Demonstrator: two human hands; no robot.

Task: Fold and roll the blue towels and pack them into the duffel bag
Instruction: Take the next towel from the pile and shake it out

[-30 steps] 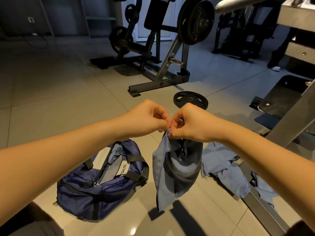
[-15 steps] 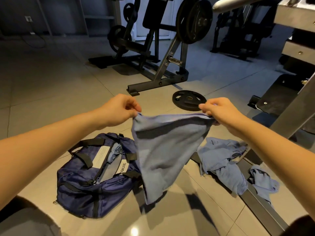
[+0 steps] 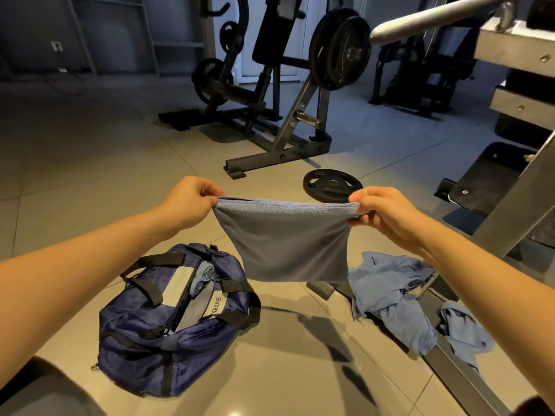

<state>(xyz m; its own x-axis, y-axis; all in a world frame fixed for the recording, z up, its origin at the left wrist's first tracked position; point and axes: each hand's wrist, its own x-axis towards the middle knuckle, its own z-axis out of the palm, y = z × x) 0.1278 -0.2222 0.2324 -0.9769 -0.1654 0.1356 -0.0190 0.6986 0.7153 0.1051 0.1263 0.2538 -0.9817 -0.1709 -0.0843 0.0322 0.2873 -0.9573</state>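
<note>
A blue towel (image 3: 288, 244) hangs in the air, folded double, its top edge stretched flat between my hands. My left hand (image 3: 187, 202) pinches the left top corner and my right hand (image 3: 383, 210) pinches the right one. Below on the tiled floor lies the navy duffel bag (image 3: 168, 319), unzipped, with a rolled blue towel (image 3: 202, 277) showing in its opening. To the right, loose blue towels (image 3: 390, 295) lie crumpled over a metal floor bar, with another one (image 3: 464, 331) further right.
A black weight plate (image 3: 332, 186) lies flat on the floor just beyond the towel. A weight machine frame (image 3: 279, 145) stands behind it. A bench frame (image 3: 516, 202) and its floor bar (image 3: 468, 364) run along the right. Open tiled floor spreads to the left.
My hands moved apart from touching each other, spreading the hanging towel out until its top edge is taut and level between them.
</note>
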